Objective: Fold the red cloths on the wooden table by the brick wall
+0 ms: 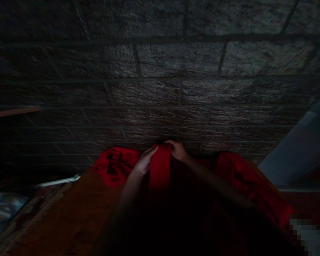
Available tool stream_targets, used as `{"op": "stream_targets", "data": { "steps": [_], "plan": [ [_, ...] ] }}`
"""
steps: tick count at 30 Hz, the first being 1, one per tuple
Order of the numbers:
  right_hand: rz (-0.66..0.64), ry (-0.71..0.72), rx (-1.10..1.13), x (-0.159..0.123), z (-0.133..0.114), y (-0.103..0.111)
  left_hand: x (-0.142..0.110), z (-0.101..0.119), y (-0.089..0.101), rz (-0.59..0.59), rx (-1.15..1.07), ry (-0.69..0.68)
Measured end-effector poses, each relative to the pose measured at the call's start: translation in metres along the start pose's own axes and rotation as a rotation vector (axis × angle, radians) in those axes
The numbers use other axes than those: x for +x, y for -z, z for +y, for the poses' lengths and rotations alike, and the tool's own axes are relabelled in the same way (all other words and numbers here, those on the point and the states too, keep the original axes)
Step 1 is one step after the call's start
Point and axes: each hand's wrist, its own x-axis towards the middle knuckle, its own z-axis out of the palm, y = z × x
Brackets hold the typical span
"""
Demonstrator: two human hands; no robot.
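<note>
A red cloth lies bunched on a brown wooden table, spreading left and right along the far edge. Between my hands a flat, folded red band of the cloth runs toward me. My left hand presses its fingers against the band's left edge near its top. My right hand curls over the band's top right corner, fingers closed on the fabric. Both forearms fade into deep shadow at the bottom of the view.
A dark brick-patterned wall rises right behind the table. A wooden ledge juts out at the left. A pale panel leans at the right. Dim clutter lies low on the left.
</note>
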Motion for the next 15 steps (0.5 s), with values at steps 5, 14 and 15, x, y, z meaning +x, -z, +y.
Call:
{"op": "stream_targets", "data": {
  "steps": [5, 14, 15],
  "plan": [
    [-0.241, -0.211, 0.004, -0.013, 0.029, -0.028, -0.005, 0.011, -0.009, 0.019, -0.054, -0.037],
    [-0.014, -0.214, 0.091, -0.018, 0.040, 0.021, -0.014, 0.025, 0.003, 0.200, -0.250, -0.194],
    [0.035, -0.174, 0.107, -0.017, 0.035, 0.034, -0.016, 0.026, 0.004, 0.212, -0.261, -0.211]
  ]
}}
